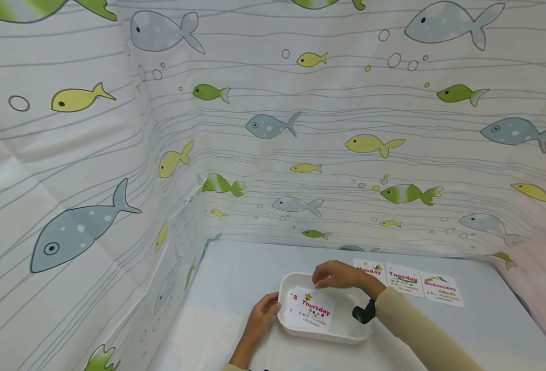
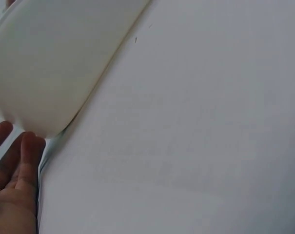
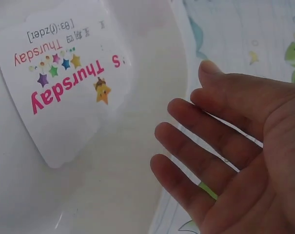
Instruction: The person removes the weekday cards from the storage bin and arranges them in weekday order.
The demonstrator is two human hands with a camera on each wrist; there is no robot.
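A white tray (image 1: 344, 313) with rounded corners sits on the table, holding a card (image 1: 313, 309) printed "Thursday" with small stars. Part of another card, showing an "s", peeks out at its left side. My left hand (image 1: 261, 315) touches the tray's left end; in the left wrist view its extended fingers (image 2: 29, 158) meet the outside of the tray wall. Above the far rim is my right hand (image 1: 340, 274), fingers loosely bent. The right wrist view shows that hand (image 3: 235, 141) with nothing in it, beside the card.
Behind the tray to the right, cards lie in a row: Monday (image 1: 367, 269), Tuesday (image 1: 404, 280) and Wednesday (image 1: 441, 288). The right forearm reaches across in front of them. A fish-patterned sheet (image 1: 273, 149) walls the table (image 1: 249, 263) at the back and left.
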